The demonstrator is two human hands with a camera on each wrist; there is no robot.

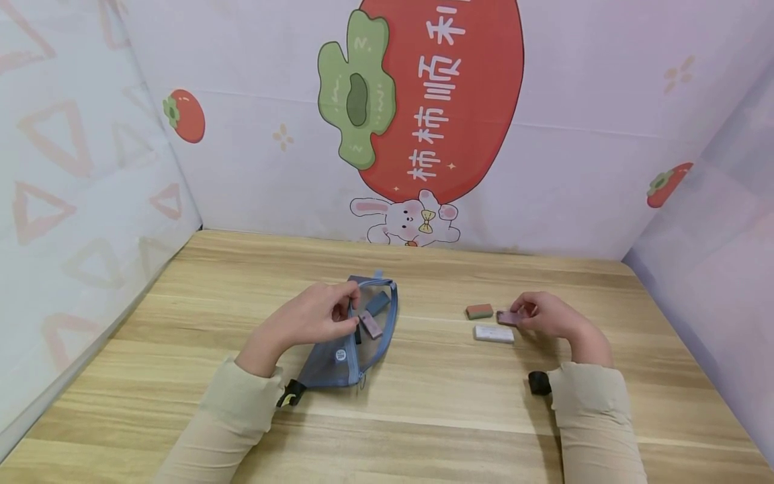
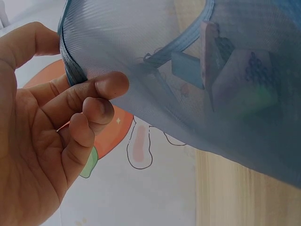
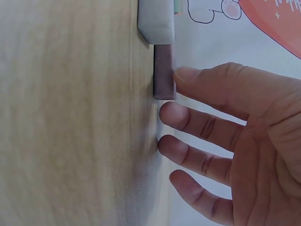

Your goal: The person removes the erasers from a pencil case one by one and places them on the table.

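At the left of the head view, my left hand (image 1: 317, 312) pinches the zip edge of a blue mesh zip pouch (image 1: 329, 363), holding its mouth up and apart. Through the mesh show a purple block (image 1: 371, 324), a blue block (image 1: 377, 304) and a dark piece, partly hidden. In the left wrist view the rim is between the fingers, and a pale green-and-purple block (image 2: 247, 84) shows deeper inside. To the right, my right hand (image 1: 550, 314) holds a small purple block (image 1: 506, 318) at its end, low over the table; the thumb touches its side in the right wrist view.
Beside the purple block lie a red-and-green slanted eraser (image 1: 480, 311) and a white block (image 1: 494, 334). The wooden table (image 1: 423, 430) ends at a printed backdrop (image 1: 266, 181), with fabric walls on both sides. Black wrist straps (image 1: 539, 383) sit at the cuffs.
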